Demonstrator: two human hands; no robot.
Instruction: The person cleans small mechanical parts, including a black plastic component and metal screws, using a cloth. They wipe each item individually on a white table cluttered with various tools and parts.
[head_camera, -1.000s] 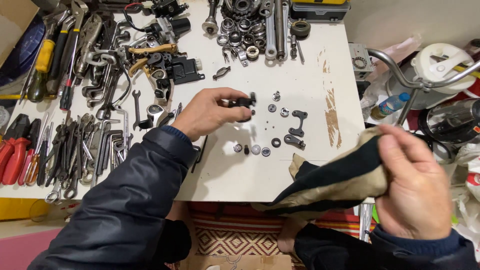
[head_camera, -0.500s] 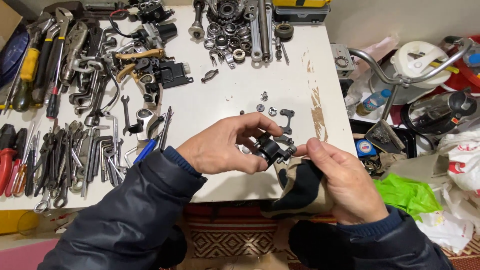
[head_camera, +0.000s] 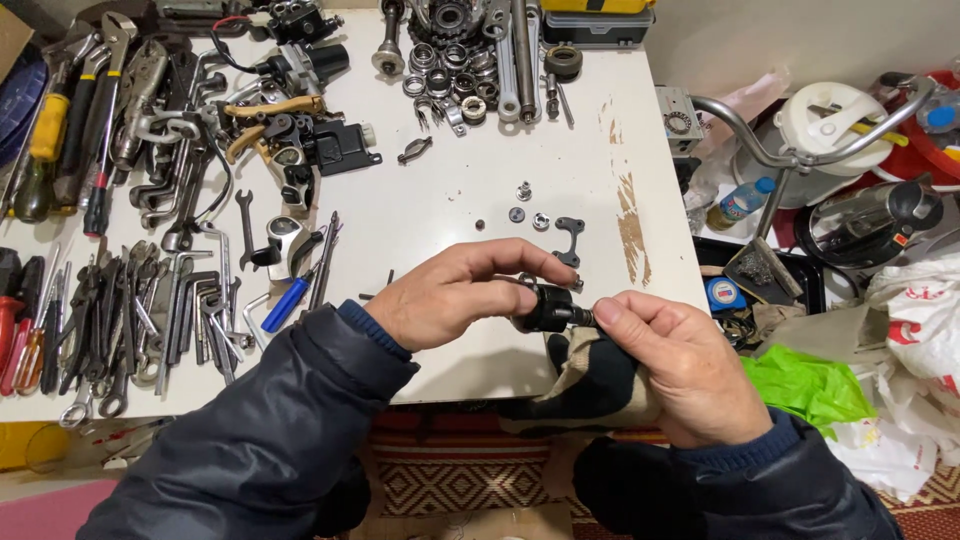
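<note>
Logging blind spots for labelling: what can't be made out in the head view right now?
- Small black part: mostly hidden by the left hand and right hand; its shape is unclear.
- Dark rag: lower part covered by the right hand.
- Small washers on the white table: too small to tell the type.
- Wrenches: overlapping, cut by the left edge.

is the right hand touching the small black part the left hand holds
Touching: the head view shows the right hand's thumb tip pressed against the small black part gripped by the left hand.
</note>
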